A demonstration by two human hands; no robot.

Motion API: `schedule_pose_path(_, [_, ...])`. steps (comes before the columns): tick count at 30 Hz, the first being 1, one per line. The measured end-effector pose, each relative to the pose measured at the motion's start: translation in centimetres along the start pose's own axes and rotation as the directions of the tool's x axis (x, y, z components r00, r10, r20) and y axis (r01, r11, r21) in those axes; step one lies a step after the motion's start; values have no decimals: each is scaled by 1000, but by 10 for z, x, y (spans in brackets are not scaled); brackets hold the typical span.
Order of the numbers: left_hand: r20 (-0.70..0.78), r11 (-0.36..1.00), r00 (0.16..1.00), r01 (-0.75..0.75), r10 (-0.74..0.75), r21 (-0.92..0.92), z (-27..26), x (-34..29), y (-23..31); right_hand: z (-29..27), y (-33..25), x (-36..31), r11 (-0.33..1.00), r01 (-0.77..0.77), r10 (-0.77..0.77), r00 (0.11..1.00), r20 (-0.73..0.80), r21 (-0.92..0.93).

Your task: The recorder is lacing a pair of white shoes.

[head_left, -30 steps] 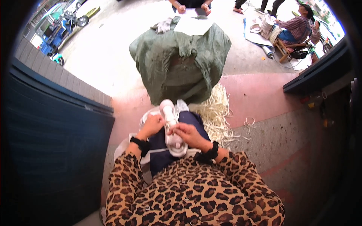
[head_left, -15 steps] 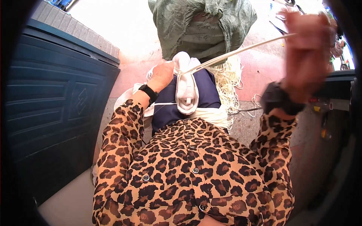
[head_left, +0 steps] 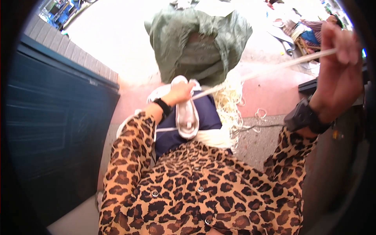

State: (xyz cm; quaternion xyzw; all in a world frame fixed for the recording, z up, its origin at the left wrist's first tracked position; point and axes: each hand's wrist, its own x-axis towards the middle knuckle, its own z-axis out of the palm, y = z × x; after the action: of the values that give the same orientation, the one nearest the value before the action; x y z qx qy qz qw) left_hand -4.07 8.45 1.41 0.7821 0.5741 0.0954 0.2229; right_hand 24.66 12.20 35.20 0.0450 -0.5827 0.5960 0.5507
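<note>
A white shoe [head_left: 187,123] lies on my dark blue lap, its opening toward me and its toe end away. My left hand [head_left: 180,94] is closed over the upper near the laces; its fingertips are partly hidden. From the shoe a cream shoelace [head_left: 274,69] runs taut up to the right. My right hand [head_left: 340,74], raised far out at the right, pinches that lace's other end and is slightly blurred. A hank of cream laces [head_left: 213,137] lies across my lap beside the shoe, and a loose heap of laces [head_left: 229,102] spreads to the right.
A bulky green woven sack [head_left: 196,51] stands just ahead of my knees. Along my left is a dark blue panelled door [head_left: 66,117]. A dark cord [head_left: 266,126] crosses the floor at right. Another person [head_left: 313,33] sits at the far right.
My right hand has moved further out to the right, drawing the lace along. My left hand has shifted right over the shoe. The whole view has tilted, so the shoe appears lower.
</note>
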Motion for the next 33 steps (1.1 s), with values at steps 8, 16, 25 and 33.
schedule_pose_path(8, [120,954,985,149,-121,-259,-5,17,18,0,11,-33,975,116,-108,993,52,-188])
schedule_pose_path(16, [68,983,992,119,-110,-138,2,27,25,4,15,-32,965,88,-100,994,-38,-247])
schedule_pose_path(25, [42,997,999,27,-24,-77,1,19,10,-1,13,-34,950,75,-96,994,-52,-303])
schedule_pose_path(33, [100,928,989,139,-110,-346,10,35,18,15,15,-22,957,51,-49,999,15,-286])
